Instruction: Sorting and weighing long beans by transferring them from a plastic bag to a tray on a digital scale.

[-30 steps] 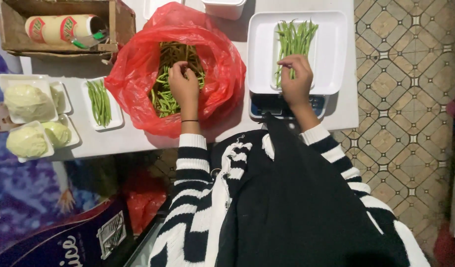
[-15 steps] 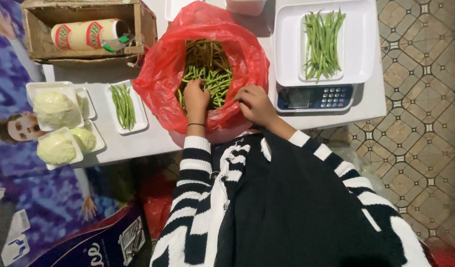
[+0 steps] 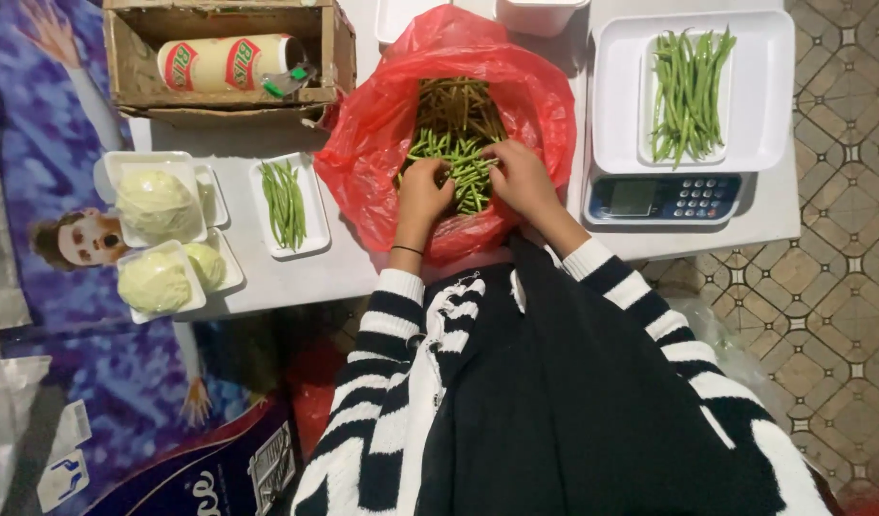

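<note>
A red plastic bag (image 3: 363, 143) lies open on the white table, full of green beans (image 3: 454, 124). Both hands are inside its mouth. My left hand (image 3: 422, 194) has its fingers curled into the beans at the near edge. My right hand (image 3: 518, 180) rests beside it, fingers gripping a few beans. To the right a white tray (image 3: 616, 96) sits on a digital scale (image 3: 664, 199), holding a smaller tray with a bunch of green beans (image 3: 688, 91).
A small tray of green beans (image 3: 285, 203) lies left of the bag. Cabbages in trays (image 3: 158, 234) stand at the table's left end. A cardboard box with a roll of film (image 3: 225, 62) is at the back left. Patterned floor tiles lie to the right.
My right hand left the beans on the scale tray and moved left into the red bag beside my left hand. The camera view shifted to the left.
</note>
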